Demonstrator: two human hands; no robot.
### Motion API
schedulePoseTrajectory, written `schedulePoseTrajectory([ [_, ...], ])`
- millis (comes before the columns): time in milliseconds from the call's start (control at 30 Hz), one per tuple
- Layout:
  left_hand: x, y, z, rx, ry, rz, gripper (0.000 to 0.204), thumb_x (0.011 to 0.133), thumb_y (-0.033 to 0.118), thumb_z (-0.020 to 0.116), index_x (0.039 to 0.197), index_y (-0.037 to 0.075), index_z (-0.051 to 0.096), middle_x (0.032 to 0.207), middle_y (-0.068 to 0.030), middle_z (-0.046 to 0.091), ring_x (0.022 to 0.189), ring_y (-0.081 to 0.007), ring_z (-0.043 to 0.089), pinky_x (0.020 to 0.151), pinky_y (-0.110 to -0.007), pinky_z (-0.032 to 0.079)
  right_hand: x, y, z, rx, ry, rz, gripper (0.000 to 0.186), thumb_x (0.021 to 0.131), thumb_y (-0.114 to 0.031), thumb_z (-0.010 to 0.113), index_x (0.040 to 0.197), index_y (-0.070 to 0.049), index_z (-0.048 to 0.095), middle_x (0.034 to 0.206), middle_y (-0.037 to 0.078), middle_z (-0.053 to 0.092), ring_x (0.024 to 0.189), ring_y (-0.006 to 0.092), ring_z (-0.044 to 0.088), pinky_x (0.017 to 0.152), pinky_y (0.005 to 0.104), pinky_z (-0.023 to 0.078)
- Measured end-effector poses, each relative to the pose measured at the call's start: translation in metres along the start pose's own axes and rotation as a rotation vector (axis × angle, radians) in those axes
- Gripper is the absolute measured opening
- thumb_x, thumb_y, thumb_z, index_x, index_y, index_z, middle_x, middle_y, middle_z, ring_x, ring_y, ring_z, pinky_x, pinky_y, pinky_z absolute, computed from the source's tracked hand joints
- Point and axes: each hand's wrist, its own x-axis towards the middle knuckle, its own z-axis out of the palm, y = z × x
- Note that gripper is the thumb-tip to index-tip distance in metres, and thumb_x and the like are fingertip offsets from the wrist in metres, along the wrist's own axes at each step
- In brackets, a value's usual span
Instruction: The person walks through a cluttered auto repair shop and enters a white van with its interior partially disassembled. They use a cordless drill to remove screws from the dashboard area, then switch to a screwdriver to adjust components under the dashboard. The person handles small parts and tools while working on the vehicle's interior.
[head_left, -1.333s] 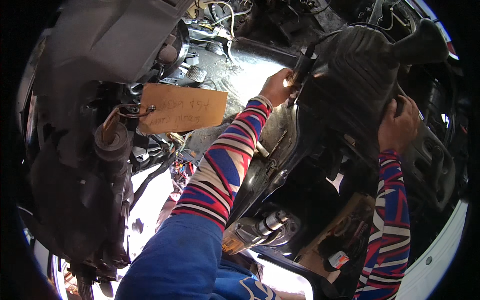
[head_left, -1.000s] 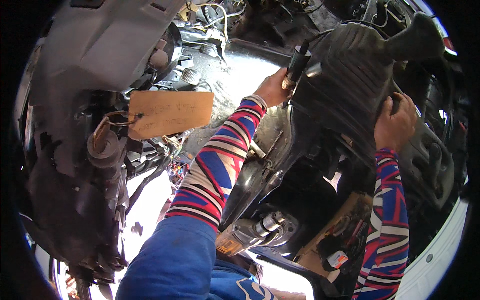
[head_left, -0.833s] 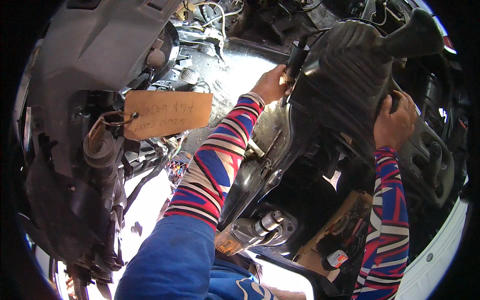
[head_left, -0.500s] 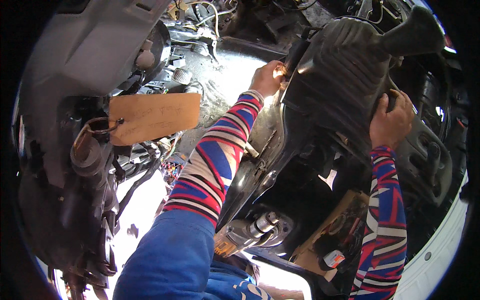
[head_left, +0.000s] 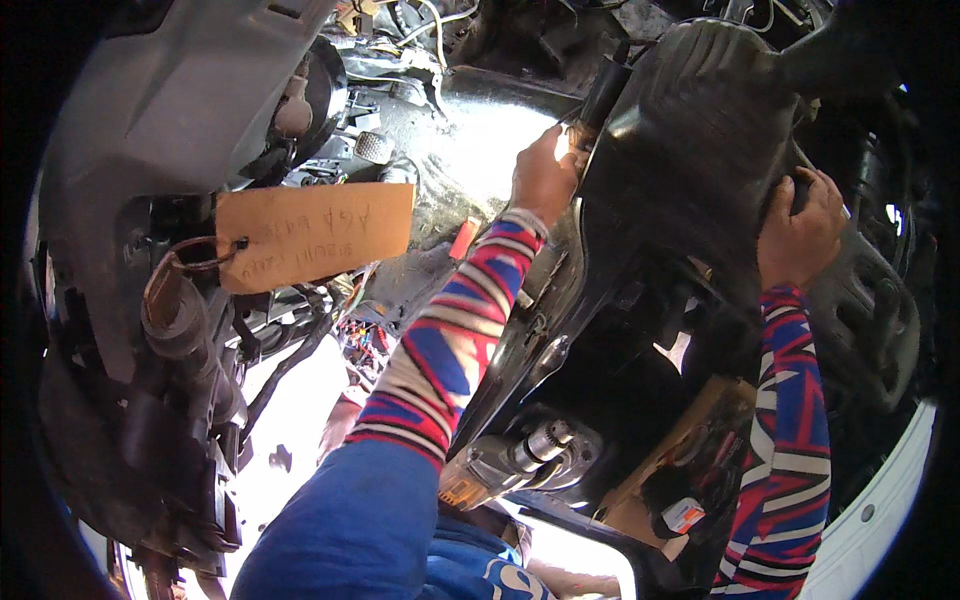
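My left hand (head_left: 545, 175) is at the left edge of a large black moulded cover (head_left: 690, 140) with a ribbed top. Its thumb and fingers are pinched together there; what they hold, if anything, is hidden by glare and the fingers. On the cover's right side lies my right hand (head_left: 802, 228), thumb and fingers bent over the edge, gripping it. A dark upright part (head_left: 603, 95) stands just beyond my left fingertips. Both forearms wear patterned sleeves.
A power drill (head_left: 505, 465) lies below the cover, near my body. Right of it sits a cardboard box (head_left: 640, 490) of small parts with an orange-and-white packet (head_left: 683, 515). A cardboard tag (head_left: 315, 238) hangs at left. Loose wires (head_left: 435, 40) and a pedal (head_left: 374, 147) are farther off.
The whole view has shifted slightly. Both hands stay at the cover's edges; the right fingers are bent a little more. A red strip now shows beside my left forearm.
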Motion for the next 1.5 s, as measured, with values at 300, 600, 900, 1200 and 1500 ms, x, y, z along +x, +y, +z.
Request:
schedulePoseTrajectory([
  [300, -0.167, -0.053, -0.121, -0.558, 0.078, -0.283, 0.025, 0.108, 0.019, 0.051, 0.121, 0.001, 0.062, 0.106, -0.0064, 0.071, 0.096, -0.0142, 0.066, 0.088, -0.028, 0.052, 0.001, 0.013, 0.014, -0.047, 0.037, 0.015, 0.035, 0.096, -0.041, 0.061, 0.12, -0.016, 0.069, 0.132, 0.005, 0.064, 0.125, 0.0302, 0.059, 0.101, 0.0482, 0.048],
  [600, -0.257, -0.138, -0.223, -0.242, 0.018, -0.386, 0.026, 0.108, 0.019, 0.052, 0.12, -0.002, 0.063, 0.103, -0.0097, 0.07, 0.091, -0.015, 0.067, 0.085, -0.03, 0.055, -0.036, 0.01, -0.028, 0.543, -0.12, 0.019, 0.049, 0.099, -0.045, 0.063, 0.129, -0.007, 0.066, 0.129, 0.016, 0.066, 0.123, 0.0303, 0.062, 0.106, 0.0421, 0.048],
  [900, -0.271, -0.155, -0.268, -0.25, -0.125, -0.32, 0.03, 0.107, 0.023, 0.055, 0.122, -0.001, 0.063, 0.114, -0.0116, 0.07, 0.109, -0.018, 0.066, 0.096, -0.03, 0.051, -0.21, -0.051, -0.212, 1.215, -0.382, 0.348, 0.033, 0.099, -0.025, 0.068, 0.124, -0.002, 0.066, 0.12, 0.011, 0.069, 0.112, 0.0184, 0.066, 0.096, 0.0309, 0.052],
  [1200, -0.326, -0.039, -0.279, -0.11, -0.393, -0.05, 0.026, 0.102, 0.022, 0.066, 0.116, 0.001, 0.065, 0.097, -0.0058, 0.069, 0.084, -0.0109, 0.063, 0.077, -0.027, 0.052, -0.351, -0.072, -0.275, 1.25, -0.523, 1.018, 0.026, 0.101, -0.016, 0.064, 0.12, 0.002, 0.064, 0.104, 0.009, 0.068, 0.092, 0.0106, 0.062, 0.08, 0.0245, 0.05],
  [1500, -0.366, 0.003, -0.254, -0.121, -0.489, 0.156, 0.032, 0.097, 0.021, 0.069, 0.122, 0.002, 0.061, 0.117, -0.0114, 0.062, 0.102, -0.0206, 0.062, 0.088, -0.034, 0.05, -0.337, -0.108, -0.224, 0.816, -0.357, 0.723, 0.046, 0.094, -0.028, 0.071, 0.124, 0.005, 0.063, 0.113, 0.022, 0.07, 0.106, 0.0335, 0.068, 0.093, 0.0398, 0.053],
])
